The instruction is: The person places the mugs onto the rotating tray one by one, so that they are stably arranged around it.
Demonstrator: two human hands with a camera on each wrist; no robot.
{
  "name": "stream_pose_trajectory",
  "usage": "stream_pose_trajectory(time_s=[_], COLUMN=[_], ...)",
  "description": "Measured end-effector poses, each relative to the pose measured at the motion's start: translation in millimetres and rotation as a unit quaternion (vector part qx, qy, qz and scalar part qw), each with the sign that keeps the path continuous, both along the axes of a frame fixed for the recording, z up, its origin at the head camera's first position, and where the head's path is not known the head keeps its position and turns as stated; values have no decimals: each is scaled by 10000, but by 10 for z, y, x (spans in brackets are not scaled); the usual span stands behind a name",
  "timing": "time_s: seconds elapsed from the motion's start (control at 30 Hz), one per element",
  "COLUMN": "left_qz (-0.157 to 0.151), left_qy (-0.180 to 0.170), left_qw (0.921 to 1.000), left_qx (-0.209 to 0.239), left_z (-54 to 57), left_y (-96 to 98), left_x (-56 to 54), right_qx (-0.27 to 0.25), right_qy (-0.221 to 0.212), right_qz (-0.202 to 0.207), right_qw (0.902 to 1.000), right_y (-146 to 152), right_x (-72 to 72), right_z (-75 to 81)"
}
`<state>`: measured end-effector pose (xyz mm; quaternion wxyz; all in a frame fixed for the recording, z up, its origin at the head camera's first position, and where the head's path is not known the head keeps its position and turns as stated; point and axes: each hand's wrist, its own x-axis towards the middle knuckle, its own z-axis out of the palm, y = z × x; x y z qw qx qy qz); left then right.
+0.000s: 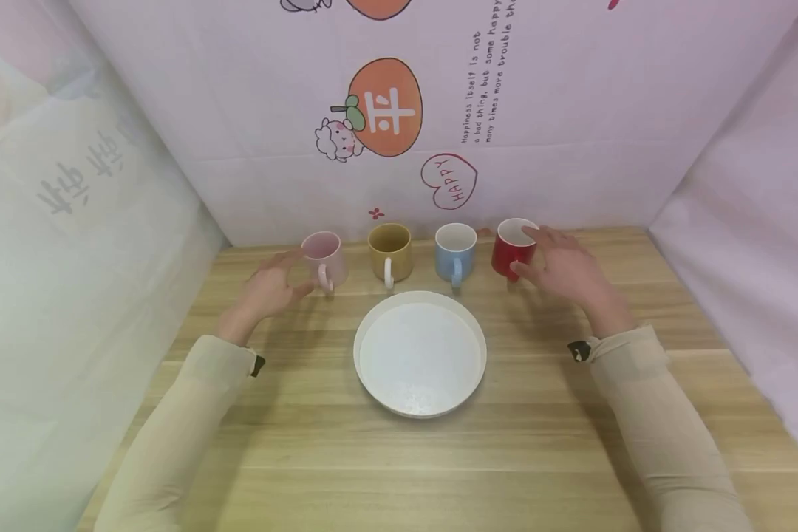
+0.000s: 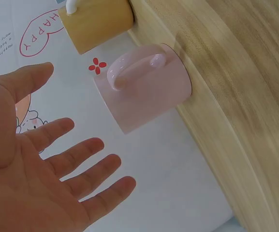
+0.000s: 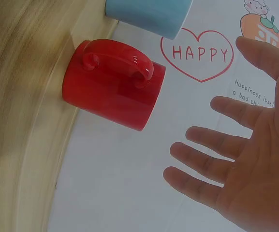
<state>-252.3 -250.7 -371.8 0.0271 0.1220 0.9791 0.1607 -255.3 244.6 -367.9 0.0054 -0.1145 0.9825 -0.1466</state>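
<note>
At the left end of a row of mugs stands a pink mug (image 1: 326, 260), handle toward me. My left hand (image 1: 273, 287) is beside it with spread fingers; in the left wrist view a gap shows between the fingertips (image 2: 124, 183) and the pink mug (image 2: 146, 89). A red mug (image 1: 505, 255) with white inside ends the row at the right. My right hand (image 1: 565, 267) is spread beside it, and the right wrist view shows its fingers (image 3: 202, 162) apart from the red mug (image 3: 112, 87). Neither hand holds anything.
Between those mugs stand a mustard mug (image 1: 399, 255) with a white handle and a light blue mug (image 1: 448, 255). A round white tray (image 1: 420, 408) lies in front on the wooden table (image 1: 412, 480). A printed white cloth (image 1: 273, 148) rises behind the mugs.
</note>
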Motion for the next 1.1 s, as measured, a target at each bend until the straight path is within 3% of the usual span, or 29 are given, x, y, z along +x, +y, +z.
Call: stream_pose_trajectory(time_s=[0.33, 0.9, 1.1], left_qz=[-168, -396, -412], left_qy=[-23, -156, -364], left_qw=[9997, 9981, 9967], left_qx=[180, 440, 598], left_z=[31, -27, -36], left_y=[16, 34, 48], left_x=[7, 11, 36], right_qx=[-153, -398, -412], right_qy=[30, 43, 64], right_qz=[-58, -112, -90], right_qw=[9999, 9991, 9991], right_y=[11, -42, -65], right_x=[3, -6, 1], right_z=[-20, -57, -54])
